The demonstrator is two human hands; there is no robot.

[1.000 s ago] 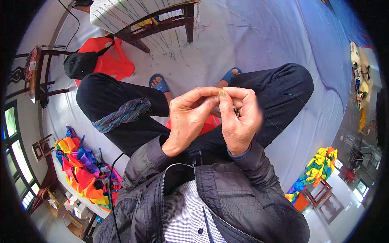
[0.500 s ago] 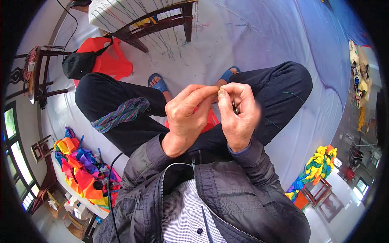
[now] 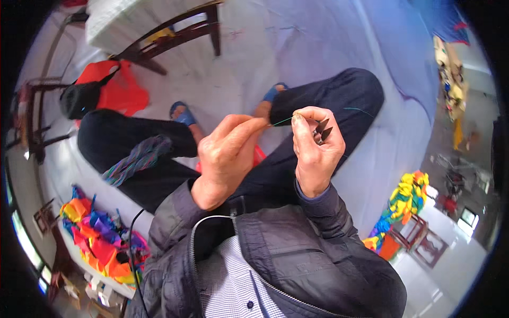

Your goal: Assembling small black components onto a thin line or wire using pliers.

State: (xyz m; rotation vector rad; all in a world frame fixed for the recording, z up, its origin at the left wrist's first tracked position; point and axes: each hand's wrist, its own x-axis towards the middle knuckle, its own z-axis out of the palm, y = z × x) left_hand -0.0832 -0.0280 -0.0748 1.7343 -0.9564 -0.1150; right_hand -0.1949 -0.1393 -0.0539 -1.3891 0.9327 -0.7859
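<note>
Cloth in bright colours (image 3: 103, 233) lies heaped at the far left, orange, red, purple and yellow in a tangle. Next along, a twisted hank of many-coloured thread (image 3: 139, 158) rests across the seated person's left thigh, over dark trousers (image 3: 101, 135). Just past that leg I see a blue slipper (image 3: 183, 114) on the left foot. Then comes the left hand (image 3: 225, 153), thumb and fingers closed in a pinch on a thin green thread (image 3: 282, 121). It runs straight across the gap between the hands to the right hand (image 3: 315, 153), whose thumb and forefinger nip it too. Small scissors (image 3: 325, 134) sit in that same hand, dark pointed blades sticking up; how its other fingers grip them I can't tell. Another green strand (image 3: 359, 110) lies on the right leg, near the knee. Farthest right is a bundle of yellow, green and blue cloth (image 3: 405, 197).
</note>
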